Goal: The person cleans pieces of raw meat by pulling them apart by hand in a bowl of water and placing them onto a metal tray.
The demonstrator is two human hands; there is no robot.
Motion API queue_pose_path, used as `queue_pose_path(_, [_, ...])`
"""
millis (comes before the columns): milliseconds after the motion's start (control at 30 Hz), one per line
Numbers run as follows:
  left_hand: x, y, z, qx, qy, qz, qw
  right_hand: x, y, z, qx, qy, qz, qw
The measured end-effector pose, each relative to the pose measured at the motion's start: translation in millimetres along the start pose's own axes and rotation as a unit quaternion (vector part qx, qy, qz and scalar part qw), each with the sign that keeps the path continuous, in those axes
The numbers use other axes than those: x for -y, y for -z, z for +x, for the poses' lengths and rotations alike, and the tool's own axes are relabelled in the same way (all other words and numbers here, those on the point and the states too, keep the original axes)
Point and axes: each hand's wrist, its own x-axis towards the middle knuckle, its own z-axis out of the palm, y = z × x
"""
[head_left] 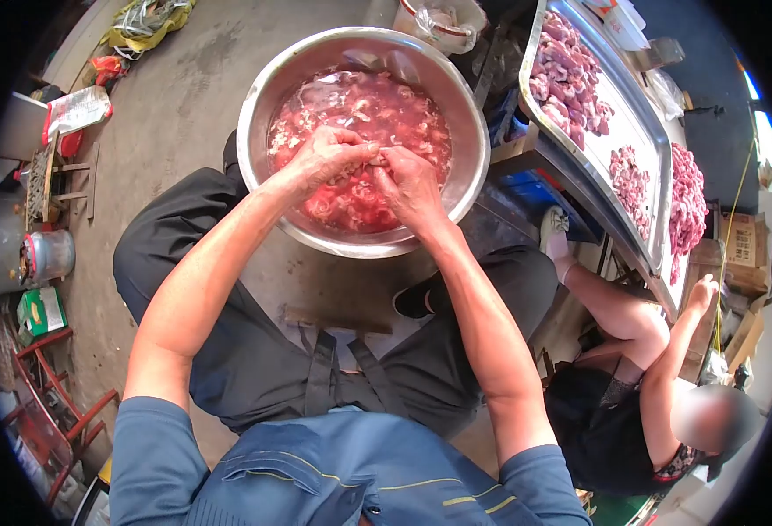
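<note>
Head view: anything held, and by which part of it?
A small pale piece seems pinched between left hand and right hand over the basin; which part is gripped cannot be told.

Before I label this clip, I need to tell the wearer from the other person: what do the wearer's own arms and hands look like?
The left hand and right hand are gloveless, and no watch shows on either wrist. The left sleeve and right sleeve are short and plain blue, matching the shirt with its thin yellow lines.
</note>
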Motion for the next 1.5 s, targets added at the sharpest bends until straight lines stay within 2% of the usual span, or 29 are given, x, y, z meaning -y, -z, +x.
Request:
queue_pose_path(67, [-2.6, 0.1, -0.5, 0.017, 0.023, 0.019, 0.999, 1.1, 0.1, -1.6, 0.009, 0.003, -0.019, 1.0])
queue_pose_path(267, [1.7, -3.2, -0.5, -0.001, -0.045, 0.06, 0.997, 4.0, -3.3, -1.3, 0.028, -0.01, -0.045, 0.999])
queue_pose_path(333, [-5.0, -5.7, -7.8, 0.024, -0.059, 0.003, 0.998, 3.3, -3.9, -0.7, 0.037, -0.019, -0.045, 0.998])
queue_pose_path(467, [-4.7, -5.3, -7.5, 0.034, -0.068, -0.02, 0.997, 5.3, -2.9, 2.0, 0.015, -0.053, 0.005, 0.998])
queue_pose_path(533, [-6.2, -6.5, -8.6, 0.032, -0.036, -0.09, 0.995, 10.6, 0.6, 3.1, 0.015, -0.063, 0.009, 0.998])
queue_pose_path(733, [0.3, -8.2, -5.9, 0.036, -0.019, -0.185, 0.982, 16.7, 1.6, 3.8, -0.008, -0.103, 0.027, 0.994])
queue_pose_path(800, [-0.4, -10.6, -7.3, 0.03, -0.017, -0.205, 0.978, 15.7, -1.8, 3.1, -0.027, -0.143, 0.122, 0.982])
queue_pose_path(833, [-1.1, -11.5, -7.7, 0.024, -0.016, -0.225, 0.974, 15.0, -2.7, 3.3, -0.027, -0.144, 0.122, 0.982])
queue_pose_path(900, [-1.6, -7.8, -7.9, 0.052, -0.013, -0.264, 0.963, 15.4, -3.3, 5.1, -0.027, -0.209, 0.245, 0.946])
queue_pose_path(933, [-2.4, -6.7, -7.8, 0.08, -0.01, -0.303, 0.95, 17.3, -3.5, 5.3, -0.028, -0.209, 0.245, 0.946])
queue_pose_path(1000, [-4.8, -7.9, -8.9, 0.088, -0.008, -0.338, 0.937, 22.0, -3.1, 5.1, -0.054, -0.263, 0.476, 0.837])
queue_pose_path(1033, [-6.4, -8.3, -9.6, 0.096, -0.007, -0.373, 0.923, 21.5, -2.3, 5.0, -0.055, -0.261, 0.477, 0.837])
queue_pose_path(1100, [-5.5, -9.1, -9.3, 0.111, -0.007, -0.401, 0.909, 20.3, 0.2, 4.3, -0.039, -0.273, 0.596, 0.754])
queue_pose_path(1200, [-5.4, -10.3, -8.6, 0.111, -0.002, -0.431, 0.895, 21.3, 3.1, 5.1, -0.03, -0.28, 0.623, 0.73])
queue_pose_path(1233, [-5.8, -11.2, -8.5, 0.098, 0.004, -0.433, 0.896, 18.6, 1.0, 5.5, -0.031, -0.279, 0.623, 0.73])
queue_pose_path(1300, [-5.8, -12.5, -8.7, 0.081, 0.011, -0.427, 0.901, 12.0, -5.4, 7.0, -0.056, -0.231, 0.473, 0.848])
queue_pose_path(1333, [-5.9, -12.6, -8.6, 0.062, 0.016, -0.422, 0.905, 9.9, -5.7, 6.4, -0.056, -0.231, 0.473, 0.848])
queue_pose_path(1400, [-2.5, -7.5, -6.0, 0.07, -0.002, -0.384, 0.921, 9.9, -2.8, 5.5, -0.038, -0.189, 0.338, 0.921])
queue_pose_path(1433, [-0.6, -6.0, -5.4, 0.077, -0.02, -0.346, 0.935, 12.0, 0.0, 5.4, -0.038, -0.19, 0.338, 0.921])
queue_pose_path(1500, [-3.9, -9.8, -6.1, 0.049, -0.023, -0.327, 0.943, 17.5, 6.1, 6.8, -0.002, -0.163, 0.224, 0.961])
